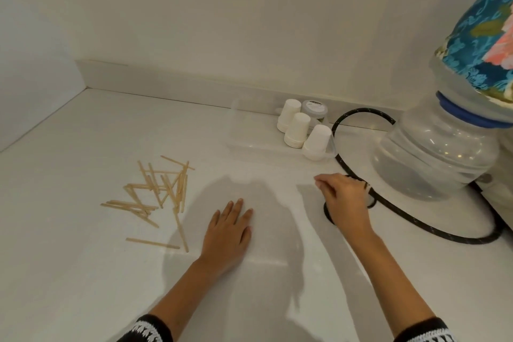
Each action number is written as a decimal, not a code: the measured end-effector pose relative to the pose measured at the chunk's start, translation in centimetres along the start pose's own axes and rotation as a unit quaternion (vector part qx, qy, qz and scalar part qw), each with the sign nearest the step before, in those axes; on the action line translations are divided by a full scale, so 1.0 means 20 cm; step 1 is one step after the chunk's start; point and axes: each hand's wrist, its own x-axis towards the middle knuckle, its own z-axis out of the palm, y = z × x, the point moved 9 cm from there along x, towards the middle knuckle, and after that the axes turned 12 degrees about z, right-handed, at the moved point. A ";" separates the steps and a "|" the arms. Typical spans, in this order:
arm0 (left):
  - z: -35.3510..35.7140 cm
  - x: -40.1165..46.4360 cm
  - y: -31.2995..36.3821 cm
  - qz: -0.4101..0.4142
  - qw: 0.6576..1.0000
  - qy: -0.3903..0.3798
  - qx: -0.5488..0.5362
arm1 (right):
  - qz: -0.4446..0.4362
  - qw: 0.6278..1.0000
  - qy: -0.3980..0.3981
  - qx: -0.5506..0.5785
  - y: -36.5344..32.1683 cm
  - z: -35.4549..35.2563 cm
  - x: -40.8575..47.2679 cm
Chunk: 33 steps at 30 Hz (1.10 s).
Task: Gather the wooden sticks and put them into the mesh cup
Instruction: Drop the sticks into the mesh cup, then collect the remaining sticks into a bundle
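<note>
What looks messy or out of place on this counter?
The wooden sticks lie scattered in a crisscrossed heap on the counter, left of the left hand. Nothing looks spilled or broken.

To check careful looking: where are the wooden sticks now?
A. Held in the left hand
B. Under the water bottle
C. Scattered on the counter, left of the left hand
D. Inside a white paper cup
C: the wooden sticks lie loose on the counter, beyond the flat left hand.
</note>
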 end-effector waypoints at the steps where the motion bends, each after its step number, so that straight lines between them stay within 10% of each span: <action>1: -0.02 -0.02 0.00 0.016 1.000 -0.002 -0.012 | 0.001 1.000 -0.023 0.010 -0.05 0.07 -0.03; 16: -0.65 -0.52 -1.01 -0.067 0.993 0.099 0.008 | 0.071 0.952 -0.299 0.000 -0.75 1.11 -0.63; 33: -0.63 -0.65 -1.02 0.080 0.979 0.158 -0.101 | 0.074 0.978 -0.195 0.002 -1.11 1.31 -0.77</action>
